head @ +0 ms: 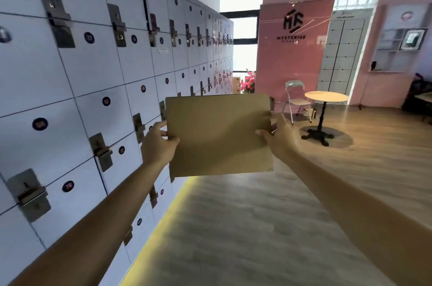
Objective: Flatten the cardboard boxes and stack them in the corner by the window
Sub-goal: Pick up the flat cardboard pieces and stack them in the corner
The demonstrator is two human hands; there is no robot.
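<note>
A flat brown cardboard box (218, 135) is held up in front of me at arm's length, its broad face toward the camera. My left hand (157, 142) grips its left edge, thumb on the near face and fingers behind. My right hand (279, 137) grips the right edge the same way. Far down the aisle a bright window (243, 52) shows between the lockers and a pink wall.
A wall of white lockers (93, 80) with metal latches runs along the left. Ahead on the right stand a small round table (326, 97) and a folding chair (297, 98). Pink flowers (247, 82) sit near the window. Wooden floor (245, 227) spreads below.
</note>
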